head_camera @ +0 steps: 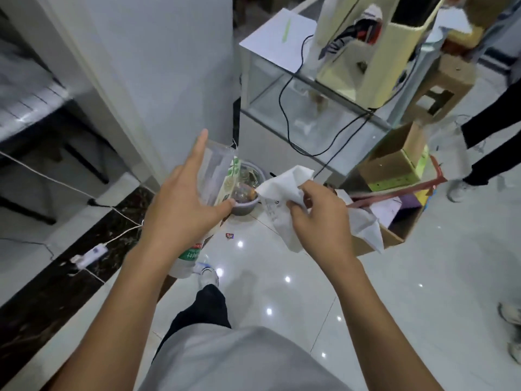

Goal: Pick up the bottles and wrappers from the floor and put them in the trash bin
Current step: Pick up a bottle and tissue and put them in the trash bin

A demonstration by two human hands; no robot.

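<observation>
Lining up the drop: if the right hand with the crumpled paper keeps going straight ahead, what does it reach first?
Likely the grey trash bin: the right hand points the crumpled white paper at its rim, already nearly touching. Depth is uncertain from this one view.

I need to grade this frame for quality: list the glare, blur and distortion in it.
Head view: bright ceiling-light spots glare on the glossy floor; the wide lens bends the wall and cabinet lines; the left edge and top right are smeared; the hands, left and right, and the paper read fairly sharp.
</observation>
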